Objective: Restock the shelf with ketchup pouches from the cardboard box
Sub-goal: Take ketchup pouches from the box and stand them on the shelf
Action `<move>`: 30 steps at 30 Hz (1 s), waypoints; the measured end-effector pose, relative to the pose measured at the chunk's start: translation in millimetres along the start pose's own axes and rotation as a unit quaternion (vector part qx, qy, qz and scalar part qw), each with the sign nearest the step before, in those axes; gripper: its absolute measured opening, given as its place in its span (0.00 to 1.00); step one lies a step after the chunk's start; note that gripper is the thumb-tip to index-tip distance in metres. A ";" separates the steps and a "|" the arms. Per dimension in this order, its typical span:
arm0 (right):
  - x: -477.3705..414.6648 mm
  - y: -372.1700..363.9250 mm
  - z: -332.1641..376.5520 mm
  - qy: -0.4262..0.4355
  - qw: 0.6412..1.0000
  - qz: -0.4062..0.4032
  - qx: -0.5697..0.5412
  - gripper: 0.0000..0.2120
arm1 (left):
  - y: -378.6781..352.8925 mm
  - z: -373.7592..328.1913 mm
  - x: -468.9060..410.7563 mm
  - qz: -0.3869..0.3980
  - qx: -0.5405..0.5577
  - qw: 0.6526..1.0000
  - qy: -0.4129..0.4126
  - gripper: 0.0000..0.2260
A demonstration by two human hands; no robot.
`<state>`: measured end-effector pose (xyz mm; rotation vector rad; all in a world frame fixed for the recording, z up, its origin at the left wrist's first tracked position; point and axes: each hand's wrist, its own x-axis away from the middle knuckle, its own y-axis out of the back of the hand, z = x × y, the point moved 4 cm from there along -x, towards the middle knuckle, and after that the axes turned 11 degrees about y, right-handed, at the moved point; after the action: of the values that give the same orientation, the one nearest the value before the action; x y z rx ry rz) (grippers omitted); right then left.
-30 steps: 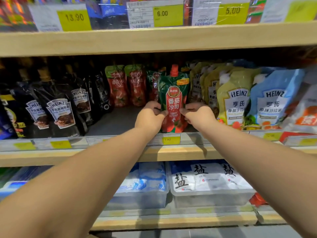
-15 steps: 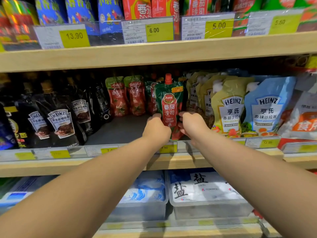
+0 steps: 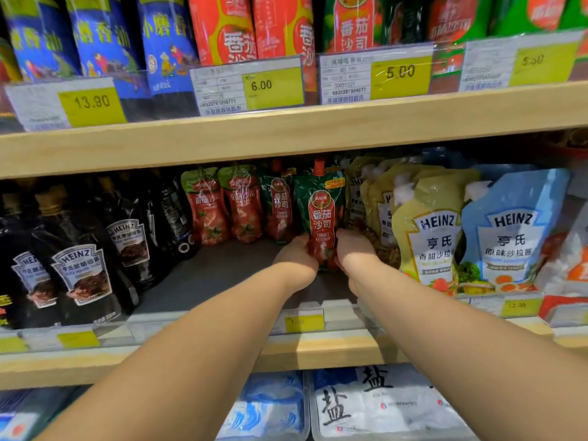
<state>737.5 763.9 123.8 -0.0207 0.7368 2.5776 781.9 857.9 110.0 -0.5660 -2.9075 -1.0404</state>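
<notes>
A green and red ketchup pouch (image 3: pixel 321 211) with a red cap stands upright deep on the middle shelf (image 3: pixel 206 278). My left hand (image 3: pixel 297 257) grips its lower left edge and my right hand (image 3: pixel 354 253) grips its lower right edge. Just behind and to its left stands another green ketchup pouch (image 3: pixel 279 205). Two red tomato pouches (image 3: pixel 222 205) stand further left at the back. The cardboard box is out of sight.
Dark Heinz sauce pouches (image 3: pixel 79 268) fill the shelf's left side. Yellow Heinz pouches (image 3: pixel 429 237) and a blue Heinz pouch (image 3: pixel 512 230) crowd the right. Bare grey shelf lies in front of the ketchup. Price tags (image 3: pixel 304 323) line the shelf edge; salt bags (image 3: pixel 375 405) sit below.
Both hands have pushed the ketchup pouch from the shelf's front edge deeper toward the back row. The view has tilted upward, showing more of the upper shelf.
</notes>
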 end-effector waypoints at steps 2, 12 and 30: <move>-6.0 3.9 2.8 0.017 0.998 -0.026 0.048 0.17 | -1.7 0.3 -6.8 -0.007 -0.036 0.999 -0.008 0.24; -35.6 1.3 -12.6 0.010 0.998 -0.057 -0.034 0.17 | -5.4 -3.0 -37.4 0.018 -0.009 1.000 -0.012 0.27; 97.1 -95.8 71.3 0.288 0.939 -0.096 -0.161 0.10 | 126.2 107.5 117.9 -0.322 0.183 0.925 -0.083 0.15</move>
<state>699.5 913.0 123.9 -0.9339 0.4557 2.4772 726.5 1053.5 117.8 0.3624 -3.3963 -0.4274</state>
